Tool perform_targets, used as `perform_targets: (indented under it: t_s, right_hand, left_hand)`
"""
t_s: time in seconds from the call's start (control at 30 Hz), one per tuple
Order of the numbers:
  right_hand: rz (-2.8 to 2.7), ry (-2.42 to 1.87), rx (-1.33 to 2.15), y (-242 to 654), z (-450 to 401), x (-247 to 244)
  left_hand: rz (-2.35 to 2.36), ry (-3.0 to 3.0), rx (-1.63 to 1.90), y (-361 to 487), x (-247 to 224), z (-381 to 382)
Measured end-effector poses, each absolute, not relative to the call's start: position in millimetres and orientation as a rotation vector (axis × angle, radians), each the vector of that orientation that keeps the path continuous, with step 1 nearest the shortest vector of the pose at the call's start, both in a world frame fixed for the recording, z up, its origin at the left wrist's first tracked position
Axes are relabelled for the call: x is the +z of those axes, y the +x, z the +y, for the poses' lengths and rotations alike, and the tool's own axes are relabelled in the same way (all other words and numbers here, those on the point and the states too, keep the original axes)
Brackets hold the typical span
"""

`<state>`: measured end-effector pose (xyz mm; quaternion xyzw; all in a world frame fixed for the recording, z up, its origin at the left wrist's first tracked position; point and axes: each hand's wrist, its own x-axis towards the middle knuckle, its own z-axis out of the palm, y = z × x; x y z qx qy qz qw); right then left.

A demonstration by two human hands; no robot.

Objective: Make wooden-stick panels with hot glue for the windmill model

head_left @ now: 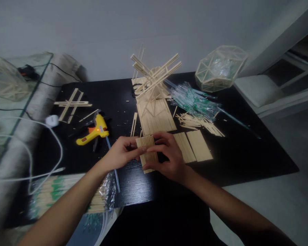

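Note:
Between my two hands is a small panel of wooden sticks (pixel 148 158) laid side by side, raised above the front of the black table. My left hand (pixel 124 152) pinches its left edge with the thumb on top. Around its right side curl the fingers of my right hand (pixel 169 155), thumb near the lower edge. Just beyond lies a larger stick panel (pixel 156 118), with a windmill-like stick model (pixel 155 77) standing at its far end. Two more flat panels, a near one (pixel 185 147) and a right one (pixel 199 145), lie beside my right hand.
A yellow glue gun (pixel 93 131) with a lit light rests at left, near crossed stick frames (pixel 73 104). Loose sticks (pixel 200 123) and plastic wrappers (pixel 193 99) lie at right. A faceted stick frame (pixel 220 68) stands behind. Bagged sticks (pixel 64 188) and a white cable (pixel 59 147) sit front left.

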<state>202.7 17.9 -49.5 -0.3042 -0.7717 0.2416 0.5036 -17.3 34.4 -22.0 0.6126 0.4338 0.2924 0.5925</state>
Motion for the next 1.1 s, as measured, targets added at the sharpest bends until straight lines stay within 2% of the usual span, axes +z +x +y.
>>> perform_targets:
  t_s: [0.1, 0.3, 0.37, 1.1]
  right_hand:
    - [-1.708, -0.832, 0.77, 200.4, 18.3, -49.3]
    - [-1.285, -0.932, 1.724, 198.0, 22.0, -52.5]
    - [-1.217, -0.955, 1.869, 197.4, 23.1, -51.6]
    - [-1.249, -1.038, 1.805, 195.4, 24.4, -53.2]
  left_hand:
    - [1.005, 1.404, 0.691, -18.6, -24.6, 35.0]
    - [0.992, 1.398, 0.713, -17.0, -26.1, 36.0]
    - [0.985, 1.39, 0.706, -16.0, -26.0, 36.2]
    - [1.045, 1.404, 0.694, -16.4, -28.6, 36.9]
